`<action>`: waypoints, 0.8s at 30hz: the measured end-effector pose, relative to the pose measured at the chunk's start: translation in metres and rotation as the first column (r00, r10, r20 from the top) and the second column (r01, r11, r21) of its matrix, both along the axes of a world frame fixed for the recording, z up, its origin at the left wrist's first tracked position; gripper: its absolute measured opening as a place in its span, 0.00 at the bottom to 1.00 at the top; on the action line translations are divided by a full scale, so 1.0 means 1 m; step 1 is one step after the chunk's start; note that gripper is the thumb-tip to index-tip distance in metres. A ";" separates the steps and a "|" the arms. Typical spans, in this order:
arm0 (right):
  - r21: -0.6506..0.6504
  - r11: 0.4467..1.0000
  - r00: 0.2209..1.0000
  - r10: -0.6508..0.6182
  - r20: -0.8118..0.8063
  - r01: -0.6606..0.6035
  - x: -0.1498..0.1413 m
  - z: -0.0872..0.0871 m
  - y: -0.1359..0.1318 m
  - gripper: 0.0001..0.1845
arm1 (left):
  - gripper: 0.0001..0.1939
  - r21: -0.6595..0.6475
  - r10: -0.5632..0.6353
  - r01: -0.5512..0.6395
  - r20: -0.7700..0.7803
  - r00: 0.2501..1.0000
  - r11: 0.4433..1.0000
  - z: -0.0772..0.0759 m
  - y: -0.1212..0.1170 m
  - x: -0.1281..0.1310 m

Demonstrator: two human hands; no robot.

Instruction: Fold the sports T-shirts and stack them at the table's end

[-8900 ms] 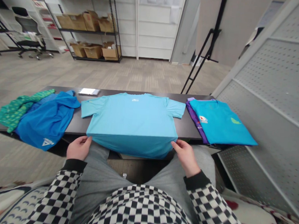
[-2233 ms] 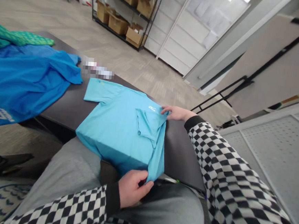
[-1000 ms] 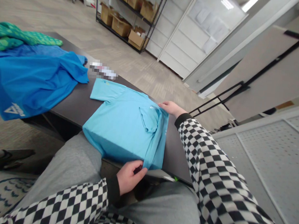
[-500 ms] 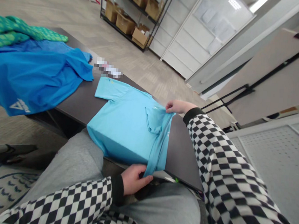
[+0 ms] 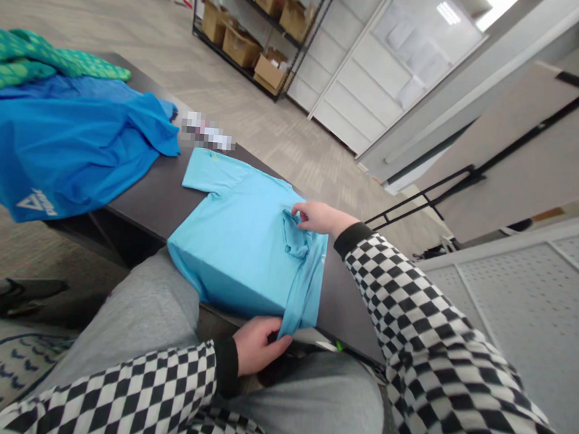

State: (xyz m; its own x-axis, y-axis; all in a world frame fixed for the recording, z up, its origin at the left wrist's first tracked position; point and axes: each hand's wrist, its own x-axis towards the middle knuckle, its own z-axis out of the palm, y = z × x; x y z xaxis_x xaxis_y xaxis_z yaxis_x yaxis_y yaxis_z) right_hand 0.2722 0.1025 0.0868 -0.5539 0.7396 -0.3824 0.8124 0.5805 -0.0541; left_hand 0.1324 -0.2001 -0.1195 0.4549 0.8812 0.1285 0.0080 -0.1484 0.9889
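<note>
A light blue T-shirt lies across the dark table, its near part hanging over the edge toward my lap. One sleeve points to the far left; the right side is folded inward, with the other sleeve bunched on top. My left hand is closed on the folded hem at the near edge, pinching it between thumb and fingers. On the far side, my right hand pinches the shirt's fabric beside the bunched sleeve, fingertips bent down onto it.
On the left of the table lie a darker blue shirt and a green patterned garment. A blurred-out small item lies near the far edge. Beyond stand a shelf with cardboard boxes and a white cabinet. A grey perforated panel is at right.
My right hand has moved left with the fabric, from the shirt's far right corner to the bunched sleeve, folding that corner inward. My left hand stays on the hem.
</note>
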 end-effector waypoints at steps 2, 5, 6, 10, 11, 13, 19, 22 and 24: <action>0.005 1.000 1.000 -0.005 -0.024 0.005 0.004 0.008 0.000 0.17 | 0.18 0.001 0.009 -0.009 0.007 1.000 1.000 0.002 0.000 -0.001; 0.050 0.997 0.986 -0.056 -0.155 0.064 0.026 0.024 0.001 0.13 | 0.19 -0.021 0.014 -0.013 0.029 0.999 1.000 0.006 0.000 -0.003; 0.073 0.993 0.978 -0.074 -0.194 0.090 0.033 0.028 0.000 0.12 | 0.19 -0.033 0.013 -0.011 0.038 0.999 0.999 0.007 0.000 -0.003; 0.112 0.986 0.961 -0.087 -0.264 0.120 0.040 0.025 -0.016 0.18 | 0.19 -0.051 0.002 0.002 0.065 0.998 0.999 0.009 0.000 0.001; 0.095 0.991 0.961 -0.068 -0.267 0.097 0.035 0.019 -0.021 0.22 | 0.19 -0.049 0.000 0.004 0.068 0.998 0.999 0.009 0.000 0.001; 0.050 0.998 0.967 -0.026 -0.255 0.040 0.020 0.004 -0.027 0.30 | 0.19 -0.039 0.000 0.003 0.066 0.998 0.999 0.007 -0.001 0.003; 0.042 0.996 0.987 -0.070 -0.148 0.077 -0.002 -0.015 -0.015 0.16 | 0.19 -0.020 -0.006 0.007 0.017 1.000 1.000 0.001 -0.001 0.000; 0.021 0.987 0.959 -0.151 -0.239 0.160 0.004 -0.002 -0.003 0.07 | 0.21 -0.015 0.007 -0.007 0.002 1.000 1.000 0.001 0.000 -0.001; -0.040 0.963 0.903 -0.266 -0.339 0.268 0.009 0.010 0.003 0.09 | 0.22 0.019 0.005 -0.005 0.004 1.000 1.000 0.002 0.001 -0.001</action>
State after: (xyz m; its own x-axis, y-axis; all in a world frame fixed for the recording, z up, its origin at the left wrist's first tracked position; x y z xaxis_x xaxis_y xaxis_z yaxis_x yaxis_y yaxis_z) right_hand 0.2811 0.1058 0.0968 -0.4304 0.8798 -0.2017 0.8708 0.3459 -0.3495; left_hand 0.1310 -0.1995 -0.1173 0.4498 0.8810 0.1468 0.0046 -0.1666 0.9860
